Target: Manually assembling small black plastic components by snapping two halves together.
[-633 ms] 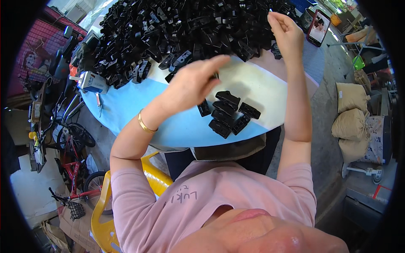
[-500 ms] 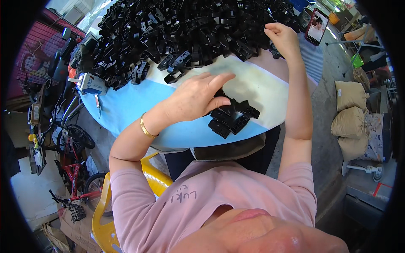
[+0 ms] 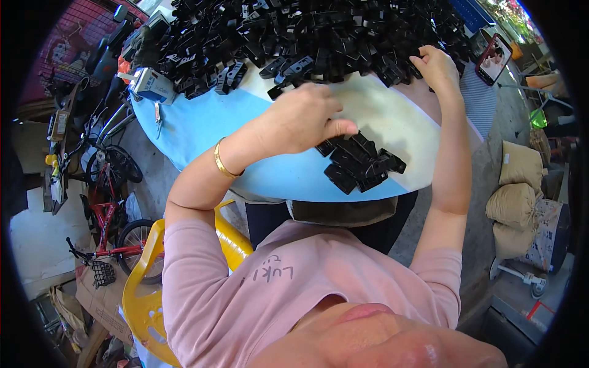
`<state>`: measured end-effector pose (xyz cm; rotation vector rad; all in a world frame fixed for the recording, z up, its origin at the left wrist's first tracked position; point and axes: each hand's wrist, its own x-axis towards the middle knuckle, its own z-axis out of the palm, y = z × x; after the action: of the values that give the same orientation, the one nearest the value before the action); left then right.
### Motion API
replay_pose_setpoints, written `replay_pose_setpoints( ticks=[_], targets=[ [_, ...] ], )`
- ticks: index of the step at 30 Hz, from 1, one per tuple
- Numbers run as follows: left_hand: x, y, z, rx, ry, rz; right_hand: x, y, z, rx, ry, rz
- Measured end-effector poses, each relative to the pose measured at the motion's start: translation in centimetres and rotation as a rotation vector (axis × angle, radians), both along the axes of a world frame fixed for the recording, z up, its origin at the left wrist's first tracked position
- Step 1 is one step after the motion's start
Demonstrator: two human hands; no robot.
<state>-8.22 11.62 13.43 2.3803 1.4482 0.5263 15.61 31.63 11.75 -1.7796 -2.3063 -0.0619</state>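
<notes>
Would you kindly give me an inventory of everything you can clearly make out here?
large pile of black parts: too many to count, black, far side of the table
small group of black parts: about six, overlapping, black, near table edge
tabletop: one, blue, cream and pinkish, before the person
phone: one, dark casing, lit screen, table's far right
carton: one, white and blue, table's left edge
yellow chair: one, lower left
bicycle: one, red frame, left floor
sacks: three, tan, stacked, right
caster wheel: one, pale, lower right
bracelet: one, gold, left wrist
shirt: one, pink, on the person
left hand: one, bare, beside the small group
right hand: one, bare, at the pile's right edge
</notes>
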Motion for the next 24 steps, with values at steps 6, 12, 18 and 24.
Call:
replay_pose_setpoints(
  ticks=[6, 12, 18, 24],
  targets=[
    [-2.0, 2.5, -0.4, 0.479, 0.142, 0.46, -0.4, -1.4, 0.7, 0.164, 0.627, 0.279],
    [-2.9, 3.2, -1.2, 0.455, 0.131, 0.431, -4.2, -6.7, 2.3, -0.529, 1.137, 0.605],
    [-2.5, 3.5, 0.4, -0.057, -0.869, 0.398, -5.9, -9.0, 2.0, -0.596, 1.134, 0.695],
    [-1.6, 3.3, -0.6, -0.359, -1.18, 0.268, -7.2, -10.9, 2.0, -0.43, 1.056, 0.726]
  ],
)
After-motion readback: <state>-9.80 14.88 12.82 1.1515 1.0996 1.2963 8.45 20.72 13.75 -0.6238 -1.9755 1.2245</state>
